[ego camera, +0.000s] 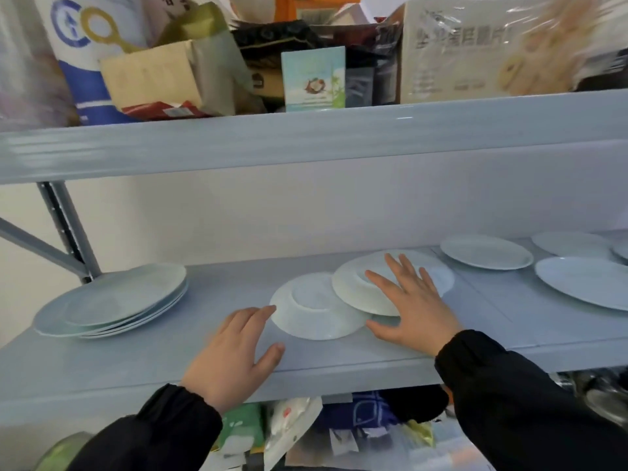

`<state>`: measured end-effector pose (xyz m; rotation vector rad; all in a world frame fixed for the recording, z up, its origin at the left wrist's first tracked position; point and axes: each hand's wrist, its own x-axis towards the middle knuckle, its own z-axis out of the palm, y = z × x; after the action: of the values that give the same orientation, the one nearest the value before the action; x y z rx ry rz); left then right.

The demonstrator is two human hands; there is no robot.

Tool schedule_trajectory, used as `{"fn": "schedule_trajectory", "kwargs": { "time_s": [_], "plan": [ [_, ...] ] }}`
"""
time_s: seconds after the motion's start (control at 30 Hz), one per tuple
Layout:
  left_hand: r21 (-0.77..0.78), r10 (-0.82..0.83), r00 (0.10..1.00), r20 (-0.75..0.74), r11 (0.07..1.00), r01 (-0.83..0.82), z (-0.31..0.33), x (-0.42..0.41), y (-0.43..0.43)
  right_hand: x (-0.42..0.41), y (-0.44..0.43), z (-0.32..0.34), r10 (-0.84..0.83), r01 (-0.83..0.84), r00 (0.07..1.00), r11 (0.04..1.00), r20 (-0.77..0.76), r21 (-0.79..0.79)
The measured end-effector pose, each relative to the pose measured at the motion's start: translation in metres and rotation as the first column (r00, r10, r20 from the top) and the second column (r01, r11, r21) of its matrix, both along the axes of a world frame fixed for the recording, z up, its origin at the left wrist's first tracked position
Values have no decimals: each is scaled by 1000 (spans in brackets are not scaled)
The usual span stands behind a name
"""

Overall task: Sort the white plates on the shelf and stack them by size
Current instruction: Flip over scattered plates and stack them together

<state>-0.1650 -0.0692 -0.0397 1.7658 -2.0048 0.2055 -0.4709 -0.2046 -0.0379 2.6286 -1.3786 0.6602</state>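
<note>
— Plates, white ones, lie spread along the pale blue-grey middle shelf [339,365]. What sits nearest the hands?

— Two upside-down plates at the shelf's centre. The smaller upturned plate [317,309] shows its foot ring; the larger upturned plate [353,287] just right of it overlaps its edge. To the left of the smaller upturned plate stands a stack of plates [112,300], a smaller one on top of wider ones. Well to the right of it lie a flat plate near the wall [486,251], a big plate [584,282] at the frame's edge, and another plate [571,243] behind that.

— And the hands?

— The left hand [234,358] is open, fingers loosely spread, fingertips touching the smaller upturned plate's left rim, thumb on the shelf; it holds nothing. The right hand [414,300] lies flat, fingers splayed wide across the larger upturned plate, thumb down beside the smaller one's right edge; nothing gripped. Both sleeves are black.

— The room?

— A plain white wall [272,212] behind the shelf, with a grey metal upright [64,226] and brace at left. Above the plates, the upper shelf [306,144] is crammed with boxes and bags; below, packets and bags.

— Any writing?

— A blue-and-white bag [78,45] bears a large blue C and a gold ring. A wrapped carton [475,45] carries grey characters, too blurred to read. A small light-blue box [314,78] shows a coconut picture.
</note>
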Motion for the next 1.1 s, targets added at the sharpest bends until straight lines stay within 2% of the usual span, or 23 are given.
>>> {"fn": "schedule_trajectory", "kwargs": {
  "time_s": [0.23,0.37,0.47,0.6,0.77,0.97,1.1],
  "plan": [
    [-8,-5,1000,-28,1000,5,-17,-60,-49,-21,-17,-20,41,-40,999,999,22,-23],
    [91,45,995,-88,995,-37,-24,-81,-71,-23,-23,-24,155,-156,988,983,-20,-98],
    [131,78,997,-28,989,-73,-31,-87,-75,-24,-29,-29,222,-227,974,963,-50,-148],
    [173,100,995,27,980,-103,-34,-86,-75,-21,-30,-30,194,-197,980,978,-44,-71],
    [129,123,991,46,983,-128,-31,-88,-62,-24,-28,-27,145,-145,988,989,-53,13],
    [-7,120,982,144,993,-121,-41,-68,-26,-23,-26,-27,95,-94,995,994,-28,49],
    [-71,96,960,263,994,-80,-39,-55,-8,-24,-26,-28,74,-72,997,994,-17,80]
  ]
}}
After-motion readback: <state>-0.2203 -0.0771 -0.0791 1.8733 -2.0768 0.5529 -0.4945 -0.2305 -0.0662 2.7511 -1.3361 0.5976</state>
